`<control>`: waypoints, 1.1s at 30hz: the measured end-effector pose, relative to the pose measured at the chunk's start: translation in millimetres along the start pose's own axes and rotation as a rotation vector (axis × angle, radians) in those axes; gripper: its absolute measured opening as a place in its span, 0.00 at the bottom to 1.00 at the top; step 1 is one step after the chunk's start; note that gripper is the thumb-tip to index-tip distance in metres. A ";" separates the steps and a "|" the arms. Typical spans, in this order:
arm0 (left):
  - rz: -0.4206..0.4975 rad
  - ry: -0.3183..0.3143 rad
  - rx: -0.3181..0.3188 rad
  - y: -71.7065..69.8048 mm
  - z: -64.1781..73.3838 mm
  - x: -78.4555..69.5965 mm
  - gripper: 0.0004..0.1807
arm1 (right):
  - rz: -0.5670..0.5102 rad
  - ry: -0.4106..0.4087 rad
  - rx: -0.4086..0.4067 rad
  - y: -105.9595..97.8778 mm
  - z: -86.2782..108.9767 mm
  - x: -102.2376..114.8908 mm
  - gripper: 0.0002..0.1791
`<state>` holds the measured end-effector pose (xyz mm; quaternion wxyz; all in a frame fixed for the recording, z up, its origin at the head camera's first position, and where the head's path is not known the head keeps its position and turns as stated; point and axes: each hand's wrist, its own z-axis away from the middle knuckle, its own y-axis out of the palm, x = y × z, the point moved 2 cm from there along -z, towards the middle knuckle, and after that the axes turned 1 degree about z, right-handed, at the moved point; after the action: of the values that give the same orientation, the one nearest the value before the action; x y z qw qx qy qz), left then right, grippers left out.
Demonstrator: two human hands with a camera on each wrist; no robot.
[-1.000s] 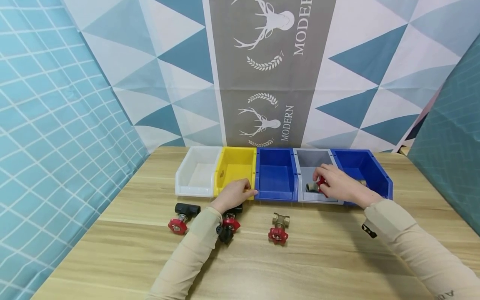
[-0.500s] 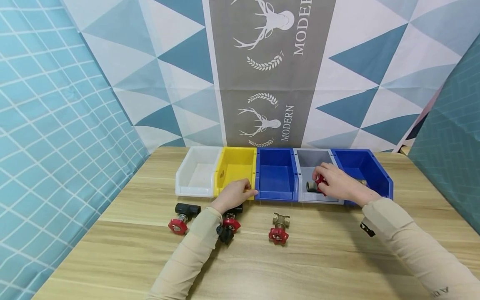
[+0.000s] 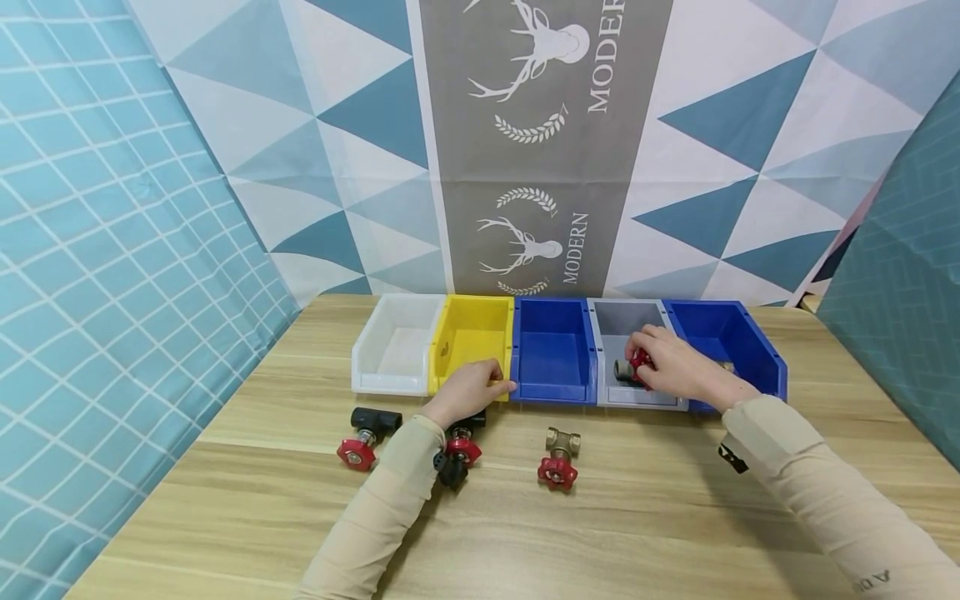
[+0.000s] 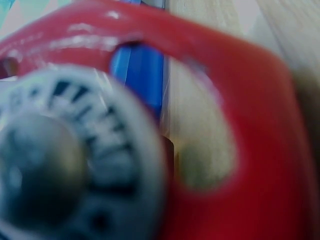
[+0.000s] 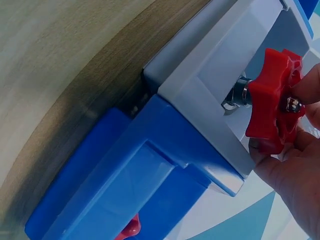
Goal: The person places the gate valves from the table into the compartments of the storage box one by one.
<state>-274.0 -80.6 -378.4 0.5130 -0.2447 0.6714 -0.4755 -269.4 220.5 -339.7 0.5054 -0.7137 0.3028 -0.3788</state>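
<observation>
My right hand (image 3: 671, 364) reaches into the grey bin (image 3: 641, 398) and grips a valve by its red handwheel (image 5: 275, 102). In the head view the valve's dull pipe end (image 3: 622, 370) shows to the left of the wheel. My left hand (image 3: 467, 390) rests at the front rim of the yellow bin (image 3: 442, 367), its thumb beside the blue bin (image 3: 553, 390). Under the left forearm lies a black valve with a red handwheel (image 3: 462, 451), partly hidden. A red handwheel (image 4: 265, 125) fills the left wrist view, close and blurred; the left fingers are out of that view.
Another black-bodied valve (image 3: 365, 436) with a red wheel lies at the left on the wooden table (image 3: 247, 500). A brass valve (image 3: 558, 458) lies in front of the middle bin. A white bin (image 3: 397, 383) and a second blue bin (image 3: 772, 367) end the row.
The right hand stays in the grey bin, the valve turning slightly in its grip. The right forearm has shifted slightly left. The left hand has not moved.
</observation>
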 end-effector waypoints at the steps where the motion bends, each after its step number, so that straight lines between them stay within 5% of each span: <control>1: 0.001 0.001 -0.001 -0.1 0.2 0.0 0.17 | 0.001 -0.001 -0.003 0.4 -0.4 -0.6 0.08; 33: 0.003 0.015 -0.008 0.3 0.3 -0.3 0.17 | 0.007 0.005 -0.016 7.1 -10.1 -4.0 0.11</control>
<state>-273.6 -80.3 -378.5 0.5078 -0.2422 0.6775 -0.4737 -280.4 216.6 -345.4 0.5002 -0.7159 0.3094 -0.3763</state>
